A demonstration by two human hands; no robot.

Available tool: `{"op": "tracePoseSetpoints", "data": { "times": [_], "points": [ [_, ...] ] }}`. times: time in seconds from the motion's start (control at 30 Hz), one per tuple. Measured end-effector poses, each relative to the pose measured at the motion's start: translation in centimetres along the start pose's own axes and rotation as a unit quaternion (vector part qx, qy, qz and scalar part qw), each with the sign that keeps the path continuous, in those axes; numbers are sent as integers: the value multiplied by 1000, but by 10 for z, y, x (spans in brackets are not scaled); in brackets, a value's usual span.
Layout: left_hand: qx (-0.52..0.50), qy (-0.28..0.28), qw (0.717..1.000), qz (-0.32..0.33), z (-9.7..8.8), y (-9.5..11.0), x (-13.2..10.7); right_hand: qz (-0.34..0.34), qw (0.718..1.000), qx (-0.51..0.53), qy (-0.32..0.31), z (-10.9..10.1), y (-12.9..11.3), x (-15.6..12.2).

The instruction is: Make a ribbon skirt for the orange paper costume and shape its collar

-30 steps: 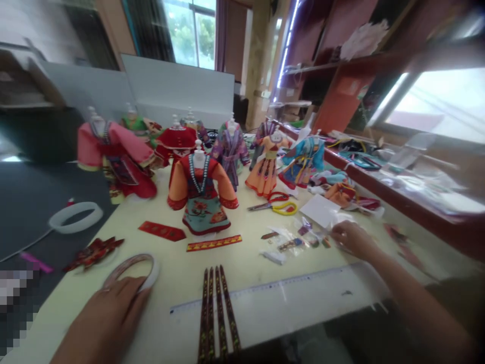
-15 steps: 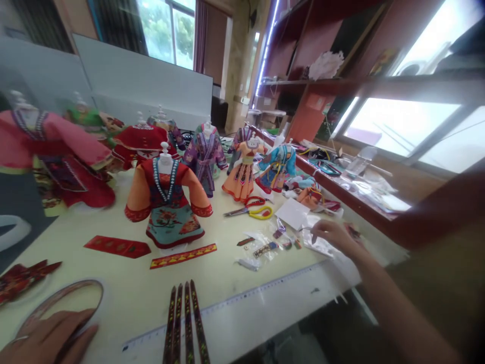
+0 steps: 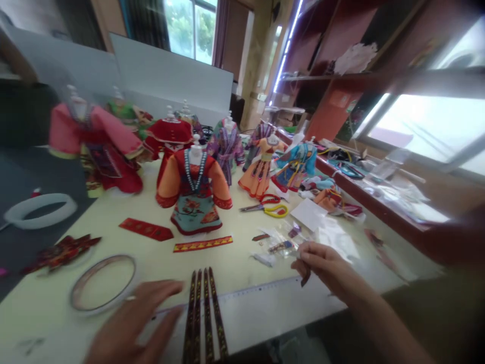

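- Your left hand is nearest, blurred, its fingers spread with the thumb apart and nothing between them, just left of the dark strips.
- Four dark patterned strips lie side by side on the desk, across a clear ruler; its scale marks show, but the figures are too blurred for you to read.
- Your right hand has its fingers drawn together beside the clear packets; you cannot tell whether they grip anything.
- A tape-like ring lies beyond your left hand.
- Farther off are a red strip, a yellow-and-red strip and scissors.
- Beyond them stands an orange-sleeved costume on its form, with more small costumes behind.
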State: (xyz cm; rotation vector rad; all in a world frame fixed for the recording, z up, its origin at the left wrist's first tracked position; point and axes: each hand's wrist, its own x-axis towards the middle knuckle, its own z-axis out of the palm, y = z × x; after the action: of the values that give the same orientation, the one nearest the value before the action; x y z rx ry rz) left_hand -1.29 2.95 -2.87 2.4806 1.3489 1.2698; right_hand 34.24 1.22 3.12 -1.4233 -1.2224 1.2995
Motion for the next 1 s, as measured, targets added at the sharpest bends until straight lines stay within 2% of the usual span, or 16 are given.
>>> {"op": "tracePoseSetpoints", "data": {
  "times": [0.03,0.07,0.17,0.27,0.43,0.53,0.67,0.77,0.9,1.0],
  "points": [
    [-23,-26,999,36,-1,14,1,12,998,37,-44,18,1,-2],
    [-43,-42,997,45,0,27,3,16,993,72,-87,34,2,-3],
    [-114,-76,991,11,13,57,13,30,974,121,-187,74,7,-9],
    [-214,-132,967,-44,19,65,18,59,962,151,-220,96,12,-11],
    [-296,-266,892,-213,7,60,22,123,942,219,-225,106,19,-7],
    [-314,-295,862,-267,3,58,26,141,932,244,-228,109,20,-5],
    [-324,-283,869,-247,5,60,29,138,930,252,-230,114,18,-8],
    [-348,-297,860,-226,10,65,27,126,933,246,-231,116,13,-11],
    [-345,-297,856,-245,12,69,21,119,943,215,-224,116,13,-15],
    [-320,-300,864,-247,5,67,17,114,950,191,-219,113,19,-17]
  ]
}}
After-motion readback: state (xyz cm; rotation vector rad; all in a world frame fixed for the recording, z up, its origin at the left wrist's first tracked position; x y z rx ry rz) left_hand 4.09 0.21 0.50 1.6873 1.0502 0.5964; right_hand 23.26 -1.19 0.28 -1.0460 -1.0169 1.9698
